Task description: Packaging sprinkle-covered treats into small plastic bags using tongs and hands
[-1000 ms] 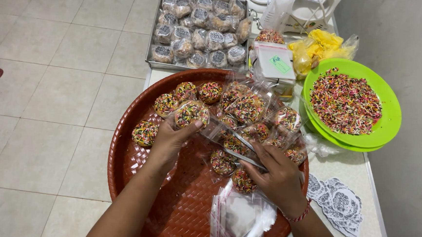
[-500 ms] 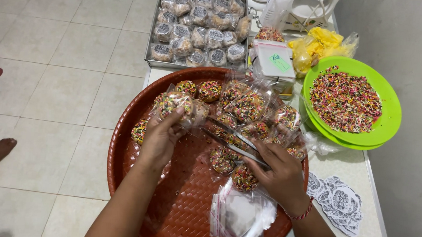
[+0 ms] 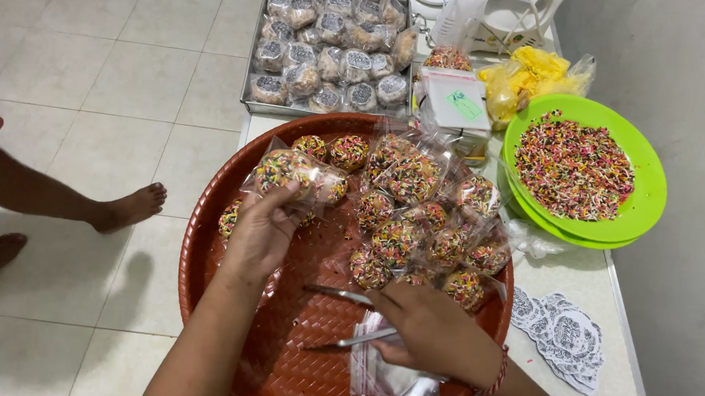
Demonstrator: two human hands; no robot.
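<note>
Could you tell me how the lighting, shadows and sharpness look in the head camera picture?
Head view: soft, even light, with faint shadows on the floor tiles beside the round red tray; small glints of glare on the clear bag in the left hand and on the tongs by the right hand; sharp throughout, edges slightly bowed.

White table (image 3: 622,320) bears round red tray (image 3: 202,254), green plate (image 3: 650,192), metal tray (image 3: 249,94)
</note>
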